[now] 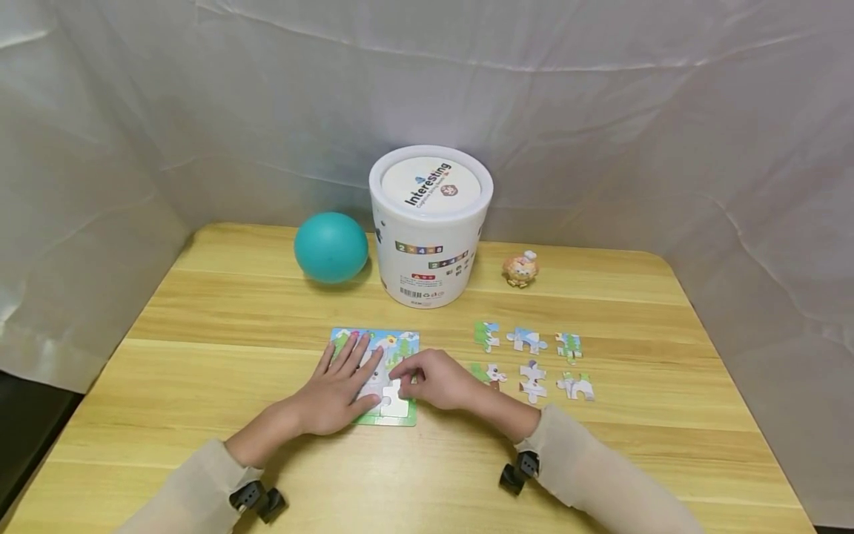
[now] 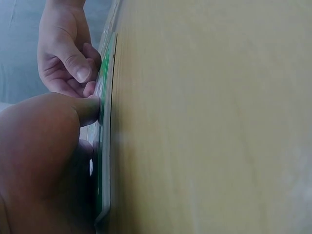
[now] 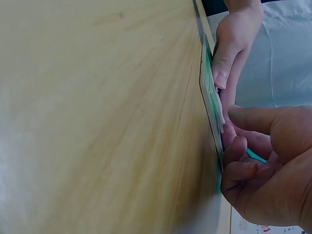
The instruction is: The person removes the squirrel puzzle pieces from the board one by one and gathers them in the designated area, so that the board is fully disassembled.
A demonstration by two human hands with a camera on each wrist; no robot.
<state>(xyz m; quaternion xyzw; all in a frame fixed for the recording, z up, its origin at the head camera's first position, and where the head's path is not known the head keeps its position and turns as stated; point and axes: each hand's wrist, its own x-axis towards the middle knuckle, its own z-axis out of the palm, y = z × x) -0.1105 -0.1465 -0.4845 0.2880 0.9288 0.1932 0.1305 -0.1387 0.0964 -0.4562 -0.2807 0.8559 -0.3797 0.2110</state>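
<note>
A small puzzle board [image 1: 405, 343] with a cartoon animal picture lies on the table. My left hand [image 1: 332, 393] lies on its left part, fingers straight and spread; its thumb [image 2: 89, 109] presses near the edge. At the board's lower right, my right hand [image 1: 437, 380] has its fingers curled, thumb and index at the top of a bright, pale puzzle piece [image 1: 396, 406]. The right wrist view shows that piece's pale edge [image 3: 222, 127] standing slightly off the board beside the index fingertip. The left hand hides much of the picture.
Several loose puzzle pieces [image 1: 526, 340] lie in two rows right of the board. Behind stand a teal ball [image 1: 330, 248], a white lidded bucket [image 1: 427, 259] and a small chick figurine [image 1: 520, 270]. Pale cloth [image 1: 567, 111] surrounds the wooden table [image 1: 600, 460].
</note>
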